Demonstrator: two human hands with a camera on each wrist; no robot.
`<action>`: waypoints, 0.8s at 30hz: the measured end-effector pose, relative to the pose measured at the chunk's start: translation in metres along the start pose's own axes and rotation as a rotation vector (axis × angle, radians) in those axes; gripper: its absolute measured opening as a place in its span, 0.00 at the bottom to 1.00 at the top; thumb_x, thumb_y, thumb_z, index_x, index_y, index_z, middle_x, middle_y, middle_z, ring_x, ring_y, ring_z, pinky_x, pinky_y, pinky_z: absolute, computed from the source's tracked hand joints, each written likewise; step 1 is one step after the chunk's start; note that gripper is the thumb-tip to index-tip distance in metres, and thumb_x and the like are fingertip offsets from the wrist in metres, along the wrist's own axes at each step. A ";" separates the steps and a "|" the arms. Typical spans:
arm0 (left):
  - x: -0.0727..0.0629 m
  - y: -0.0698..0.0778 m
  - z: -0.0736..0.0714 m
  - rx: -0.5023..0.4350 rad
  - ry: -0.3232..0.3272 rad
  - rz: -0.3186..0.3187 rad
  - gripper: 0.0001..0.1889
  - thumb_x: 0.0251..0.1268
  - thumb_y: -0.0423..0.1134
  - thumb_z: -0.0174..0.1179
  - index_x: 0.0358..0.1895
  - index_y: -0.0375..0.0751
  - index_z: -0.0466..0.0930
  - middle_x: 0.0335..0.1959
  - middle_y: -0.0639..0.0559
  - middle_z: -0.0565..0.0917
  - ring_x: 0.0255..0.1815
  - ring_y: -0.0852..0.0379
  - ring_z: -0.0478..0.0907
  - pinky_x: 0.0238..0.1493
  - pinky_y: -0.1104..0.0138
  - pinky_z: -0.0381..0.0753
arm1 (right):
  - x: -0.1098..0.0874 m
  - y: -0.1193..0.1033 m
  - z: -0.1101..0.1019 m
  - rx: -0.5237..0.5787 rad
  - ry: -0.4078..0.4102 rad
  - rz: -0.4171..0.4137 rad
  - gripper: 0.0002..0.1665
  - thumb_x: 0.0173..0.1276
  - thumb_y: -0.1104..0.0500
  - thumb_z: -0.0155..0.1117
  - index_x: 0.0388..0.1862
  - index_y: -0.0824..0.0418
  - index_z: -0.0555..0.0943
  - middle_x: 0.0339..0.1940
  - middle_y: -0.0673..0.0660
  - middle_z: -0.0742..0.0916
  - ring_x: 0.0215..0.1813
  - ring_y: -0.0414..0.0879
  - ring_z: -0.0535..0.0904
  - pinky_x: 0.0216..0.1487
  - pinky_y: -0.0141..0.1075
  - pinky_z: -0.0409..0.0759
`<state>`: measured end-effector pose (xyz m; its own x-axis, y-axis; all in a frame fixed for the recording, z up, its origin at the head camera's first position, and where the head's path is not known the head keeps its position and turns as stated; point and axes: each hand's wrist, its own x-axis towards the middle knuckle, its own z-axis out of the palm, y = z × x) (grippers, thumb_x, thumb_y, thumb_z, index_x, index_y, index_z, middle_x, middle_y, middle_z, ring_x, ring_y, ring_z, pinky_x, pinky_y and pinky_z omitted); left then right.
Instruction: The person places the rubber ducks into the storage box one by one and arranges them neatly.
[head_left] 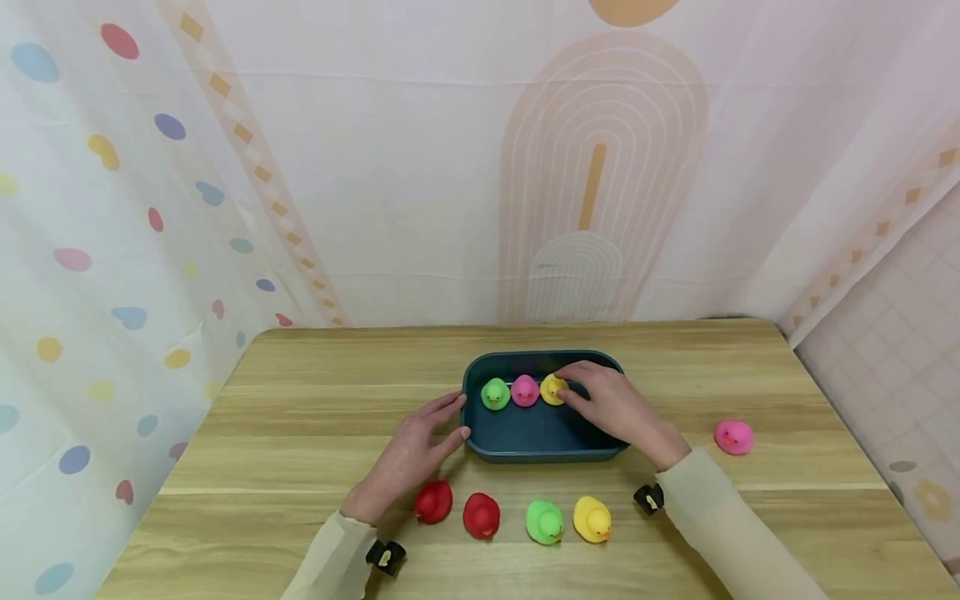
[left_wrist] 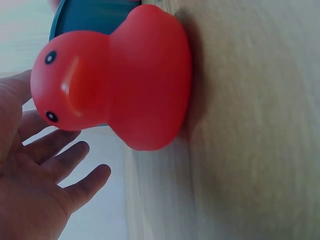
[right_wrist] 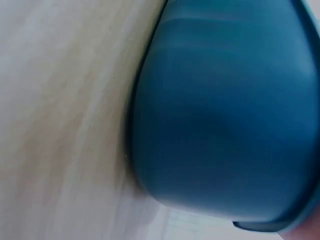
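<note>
A dark teal tray (head_left: 517, 433) lies lengthwise on the wooden table. Inside, along its back half, a green rubber duck (head_left: 495, 394), a pink rubber duck (head_left: 524, 391) and a yellow rubber duck (head_left: 552, 389) sit in a row. My right hand (head_left: 618, 406) reaches over the tray's right end and pinches the yellow duck between thumb and fingers. At the left end, my left hand (head_left: 408, 450) touches the rim with extended, spread fingers. A red rubber duck (left_wrist: 150, 75) looms large in the left wrist view, beside that hand. The right wrist view holds mostly the tray's outer wall (right_wrist: 225, 120).
In front of the tray stand two red ducks (head_left: 482, 516), a second green duck (head_left: 544, 522) and a second yellow duck (head_left: 592, 520). Another pink duck (head_left: 733, 437) is off to the right. A patterned curtain (head_left: 405, 167) hangs behind the table (head_left: 337, 375).
</note>
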<state>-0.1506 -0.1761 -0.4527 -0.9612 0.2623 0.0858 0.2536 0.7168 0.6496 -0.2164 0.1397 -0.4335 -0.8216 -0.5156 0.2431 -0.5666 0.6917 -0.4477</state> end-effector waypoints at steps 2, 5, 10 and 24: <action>0.000 0.000 -0.001 -0.002 -0.001 0.001 0.31 0.74 0.45 0.65 0.76 0.41 0.71 0.77 0.45 0.70 0.76 0.40 0.67 0.71 0.44 0.72 | -0.005 -0.001 -0.002 0.009 0.019 0.000 0.20 0.76 0.56 0.67 0.61 0.65 0.83 0.59 0.61 0.86 0.62 0.57 0.81 0.64 0.54 0.80; -0.001 0.000 -0.001 -0.001 -0.002 0.001 0.31 0.74 0.46 0.65 0.76 0.41 0.71 0.77 0.44 0.70 0.76 0.39 0.68 0.70 0.44 0.72 | -0.013 -0.003 -0.004 0.020 0.065 -0.019 0.18 0.76 0.57 0.67 0.59 0.65 0.84 0.59 0.61 0.86 0.62 0.57 0.81 0.63 0.55 0.80; -0.001 0.000 -0.002 0.001 -0.003 0.003 0.31 0.74 0.46 0.65 0.76 0.41 0.71 0.77 0.44 0.70 0.75 0.39 0.68 0.70 0.44 0.73 | -0.027 -0.004 -0.008 0.042 0.153 -0.049 0.12 0.76 0.59 0.66 0.52 0.64 0.87 0.55 0.58 0.86 0.58 0.55 0.83 0.59 0.53 0.82; -0.003 -0.004 -0.004 0.000 0.004 0.004 0.31 0.74 0.45 0.65 0.76 0.41 0.71 0.77 0.43 0.70 0.75 0.39 0.68 0.69 0.45 0.74 | -0.067 0.000 -0.037 0.055 0.295 0.013 0.11 0.74 0.63 0.67 0.53 0.60 0.87 0.53 0.56 0.87 0.57 0.56 0.83 0.55 0.56 0.84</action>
<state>-0.1490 -0.1820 -0.4523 -0.9605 0.2628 0.0916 0.2577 0.7158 0.6490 -0.1634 0.1930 -0.4186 -0.8161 -0.3323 0.4728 -0.5582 0.6649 -0.4962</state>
